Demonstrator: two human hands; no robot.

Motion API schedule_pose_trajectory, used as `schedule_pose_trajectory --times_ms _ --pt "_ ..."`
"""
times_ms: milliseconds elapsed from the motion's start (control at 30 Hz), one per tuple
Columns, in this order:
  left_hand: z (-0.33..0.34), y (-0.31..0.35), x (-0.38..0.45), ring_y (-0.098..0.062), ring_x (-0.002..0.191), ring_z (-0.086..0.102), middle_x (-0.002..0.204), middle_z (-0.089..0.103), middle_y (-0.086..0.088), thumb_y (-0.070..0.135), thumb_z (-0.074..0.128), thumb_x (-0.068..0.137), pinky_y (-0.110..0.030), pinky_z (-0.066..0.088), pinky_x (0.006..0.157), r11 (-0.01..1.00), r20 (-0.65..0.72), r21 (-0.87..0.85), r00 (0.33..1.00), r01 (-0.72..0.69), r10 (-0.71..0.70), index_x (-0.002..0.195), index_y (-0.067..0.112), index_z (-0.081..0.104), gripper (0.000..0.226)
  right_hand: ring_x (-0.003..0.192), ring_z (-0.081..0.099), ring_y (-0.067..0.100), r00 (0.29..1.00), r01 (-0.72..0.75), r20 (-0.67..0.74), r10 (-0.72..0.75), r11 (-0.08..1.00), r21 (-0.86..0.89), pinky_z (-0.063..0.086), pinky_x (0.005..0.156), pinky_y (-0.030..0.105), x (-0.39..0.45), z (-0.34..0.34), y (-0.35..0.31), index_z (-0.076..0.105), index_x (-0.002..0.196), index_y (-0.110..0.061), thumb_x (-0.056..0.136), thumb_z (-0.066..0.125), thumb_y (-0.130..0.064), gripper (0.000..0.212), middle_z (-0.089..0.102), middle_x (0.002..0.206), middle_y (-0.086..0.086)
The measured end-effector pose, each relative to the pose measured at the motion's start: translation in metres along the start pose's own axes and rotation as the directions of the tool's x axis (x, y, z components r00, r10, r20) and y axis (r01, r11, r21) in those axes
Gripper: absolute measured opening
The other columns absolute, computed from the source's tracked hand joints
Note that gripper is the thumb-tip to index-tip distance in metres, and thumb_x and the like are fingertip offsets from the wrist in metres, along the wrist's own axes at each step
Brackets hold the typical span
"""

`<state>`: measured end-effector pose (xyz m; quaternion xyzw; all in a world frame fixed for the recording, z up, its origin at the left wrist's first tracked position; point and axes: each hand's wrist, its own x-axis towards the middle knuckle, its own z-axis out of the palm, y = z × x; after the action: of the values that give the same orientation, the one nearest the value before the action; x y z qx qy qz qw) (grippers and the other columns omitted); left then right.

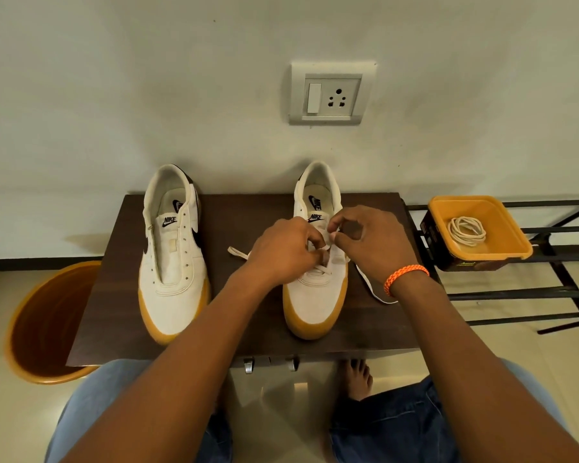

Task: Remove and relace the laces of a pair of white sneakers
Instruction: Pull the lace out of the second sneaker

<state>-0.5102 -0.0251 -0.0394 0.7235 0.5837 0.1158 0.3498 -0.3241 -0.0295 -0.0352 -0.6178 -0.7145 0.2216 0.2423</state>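
Observation:
Two white sneakers with tan soles stand on a dark wooden table (pixel 241 215), toes toward me. The left sneaker (pixel 173 262) has bare eyelets and no lace. Over the middle of the right sneaker (pixel 316 295) both my hands work at its white lace (pixel 370 287). My left hand (pixel 281 250) pinches the lace at the eyelets. My right hand (pixel 368 240), with an orange band on the wrist, pinches the lace near the tongue. One lace end lies on the table left of the shoe, the other trails to its right.
A yellow tub (pixel 482 208) holding a coiled white lace (pixel 467 231) sits on a black metal rack (pixel 562 289) to the right. An orange bucket (pixel 24 329) stands on the floor at the left. A wall socket (pixel 331 93) is above the table. My knees are below the table edge.

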Motion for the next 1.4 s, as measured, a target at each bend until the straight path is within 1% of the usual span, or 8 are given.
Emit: schedule_pose_trajectory --times_ms 167,433,567,733,867,1167,1333,1400 --pt "-0.009 0.004 -0.004 -0.005 0.039 0.056 0.051 0.062 0.008 0.024 0.078 0.096 -0.024 0.049 0.048 0.968 0.059 -0.251 0.998 0.013 0.002 0.093 0.019 0.079 0.007 0.089 0.068 0.013 1.0 -0.022 -0.018 0.022 1.0 -0.001 0.061 0.083 0.042 0.001 -0.001 0.002 0.074 0.093 -0.035 0.087 0.078 -0.024 0.013 0.072 0.098 -0.01" --pt "-0.044 -0.004 -0.014 -0.019 0.04 0.047 0.058 0.057 -0.017 0.006 0.063 0.102 -0.024 0.049 0.047 0.852 0.285 -0.524 0.945 0.014 0.16 0.089 -0.008 0.075 0.022 0.088 0.068 0.013 0.998 -0.059 -0.004 0.059 0.998 0.02 0.061 0.081 0.043 0.004 -0.003 0.008 0.075 0.091 -0.035 0.085 0.075 -0.024 0.012 0.073 0.096 -0.011" --pt "-0.038 -0.006 -0.008 -0.02 0.044 0.05 0.072 0.066 -0.026 0.014 0.063 0.101 -0.028 0.051 0.05 0.903 0.262 -0.429 0.96 0.023 0.101 0.084 0.003 0.079 0.026 0.088 0.068 0.012 0.998 -0.066 -0.002 0.067 0.997 0.041 0.061 0.08 0.042 0.004 -0.002 0.008 0.075 0.09 -0.035 0.084 0.074 -0.022 0.015 0.073 0.095 -0.012" --pt "-0.014 -0.003 -0.004 -0.001 0.063 0.061 0.071 0.065 0.019 0.057 0.071 0.091 -0.028 0.048 0.063 0.996 -0.151 -0.003 0.985 -0.086 0.085 0.094 0.04 0.076 0.018 0.088 0.068 0.01 0.999 -0.047 0.001 0.047 0.999 0.028 0.061 0.081 0.041 0.005 -0.001 0.007 0.076 0.09 -0.035 0.084 0.076 -0.023 0.014 0.073 0.093 -0.013" --pt "0.008 0.008 -0.001 -0.014 0.093 0.07 0.107 0.076 0.007 0.052 0.074 0.092 -0.033 0.055 0.074 0.988 -0.028 0.137 0.997 -0.065 0.069 0.111 0.04 0.078 0.023 0.089 0.068 0.009 0.998 -0.061 -0.002 0.061 0.998 0.034 0.061 0.082 0.04 0.005 0.0 0.007 0.076 0.089 -0.035 0.083 0.075 -0.02 0.016 0.073 0.094 -0.014" --pt "-0.004 0.002 0.002 -0.007 0.087 0.072 0.092 0.079 0.01 0.024 0.082 0.091 -0.036 0.062 0.08 0.994 0.109 -0.108 0.993 -0.029 0.041 0.091 0.026 0.085 0.004 0.09 0.069 0.011 0.999 -0.05 0.003 0.05 0.998 0.029 0.061 0.082 0.041 0.005 -0.001 0.008 0.075 0.089 -0.036 0.084 0.073 -0.022 0.016 0.073 0.096 -0.014" --pt "-0.029 -0.003 -0.005 -0.01 0.05 0.05 0.075 0.074 -0.003 0.007 0.074 0.094 -0.026 0.044 0.049 0.889 0.173 -0.447 0.985 0.099 -0.023 0.092 0.004 0.081 0.008 0.085 0.068 0.011 0.997 -0.076 0.004 0.076 0.995 0.061 0.063 0.075 0.043 0.005 -0.001 0.008 0.074 0.087 -0.039 0.082 0.072 -0.025 0.015 0.073 0.093 -0.014" --pt "-0.028 -0.006 -0.003 -0.015 0.056 0.057 0.082 0.075 -0.003 0.018 0.076 0.092 -0.031 0.052 0.055 0.954 0.071 -0.297 0.997 0.048 -0.028 0.089 0.015 0.08 0.006 0.083 0.068 0.01 0.997 -0.08 -0.001 0.08 0.994 0.075 0.063 0.073 0.043 0.005 0.0 0.008 0.074 0.086 -0.04 0.081 0.071 -0.025 0.016 0.072 0.091 -0.015"
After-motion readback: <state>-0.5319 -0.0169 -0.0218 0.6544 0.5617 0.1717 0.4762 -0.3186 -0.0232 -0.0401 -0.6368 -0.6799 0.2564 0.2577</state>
